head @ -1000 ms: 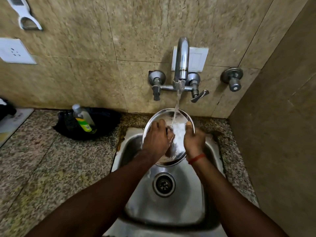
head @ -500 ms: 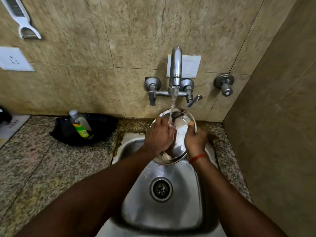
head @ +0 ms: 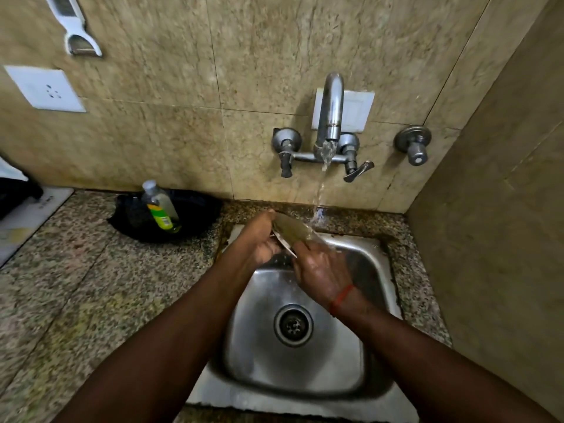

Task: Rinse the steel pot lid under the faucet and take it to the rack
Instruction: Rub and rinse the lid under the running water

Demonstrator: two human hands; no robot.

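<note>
The left hand is gripping the steel pot lid by its left rim, tilting it over the sink's rear edge, presumably so faucet water runs off. The right hand is pressing straight fingers against it.

Both forearms bare. Thin red thread band on R wrist, just up-right of sink drain; R hand wet.
</note>
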